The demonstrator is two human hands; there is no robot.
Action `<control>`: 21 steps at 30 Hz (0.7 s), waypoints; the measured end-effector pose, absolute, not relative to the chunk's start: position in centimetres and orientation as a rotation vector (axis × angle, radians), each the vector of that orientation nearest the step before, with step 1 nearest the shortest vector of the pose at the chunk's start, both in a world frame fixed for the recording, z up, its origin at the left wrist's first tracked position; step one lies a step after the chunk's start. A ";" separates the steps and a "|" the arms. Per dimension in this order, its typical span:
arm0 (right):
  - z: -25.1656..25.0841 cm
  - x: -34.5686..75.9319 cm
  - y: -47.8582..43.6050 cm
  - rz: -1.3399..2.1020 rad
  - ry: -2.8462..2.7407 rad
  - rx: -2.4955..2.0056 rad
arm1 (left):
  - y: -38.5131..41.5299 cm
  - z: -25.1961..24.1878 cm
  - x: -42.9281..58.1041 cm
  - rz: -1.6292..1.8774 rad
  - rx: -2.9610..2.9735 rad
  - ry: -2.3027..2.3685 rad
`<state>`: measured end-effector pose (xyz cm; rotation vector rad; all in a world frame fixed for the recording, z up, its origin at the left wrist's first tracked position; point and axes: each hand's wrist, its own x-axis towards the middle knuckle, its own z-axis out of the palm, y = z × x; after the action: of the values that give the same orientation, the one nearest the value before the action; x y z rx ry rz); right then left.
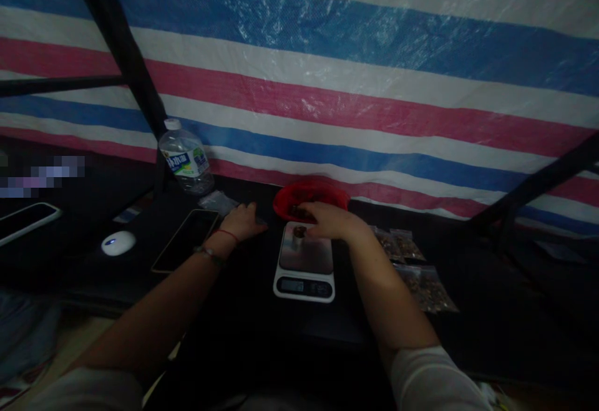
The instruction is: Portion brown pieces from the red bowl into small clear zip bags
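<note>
A white kitchen scale (304, 285) with a metal plate stands in front of me, its display dim. On the plate sits a small heap or cup of something brown (299, 232), too dark to name. My right hand (330, 221) hovers at the far end of the scale, thumb beside the brown stuff and fingers apart over the near rim of a red bowl (333, 193). Dark contents lie in that bowl. My left hand (242, 220) rests on the black table with its fingers spread, touching or close to some clear plastic bags (218, 201).
Filled zip bags (427, 287) lie right of my right forearm. A dark phone (186, 241) is by my left wrist, a large clear bottle (188, 160) behind it. Further left are a white rounded device (118, 243) and another phone (28, 221). Striped sheeting (327, 96) hangs behind.
</note>
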<state>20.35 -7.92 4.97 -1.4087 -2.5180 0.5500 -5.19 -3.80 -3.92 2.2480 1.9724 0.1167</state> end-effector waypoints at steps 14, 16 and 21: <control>5.8 19.4 -7.2 0.837 -2.038 -1.047 | -7.2 4.0 -0.5 1.221 2.634 1.130; 5.8 19.6 -7.2 0.972 -1.980 -1.049 | -7.1 4.6 0.3 1.209 2.678 1.061; 5.6 20.2 -6.9 1.069 -1.906 -1.106 | -6.7 4.6 1.4 1.190 2.710 0.991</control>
<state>20.17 -6.88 5.62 -1.1063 -1.9061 1.0686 1.38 -6.66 4.61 2.7101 0.9913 1.1901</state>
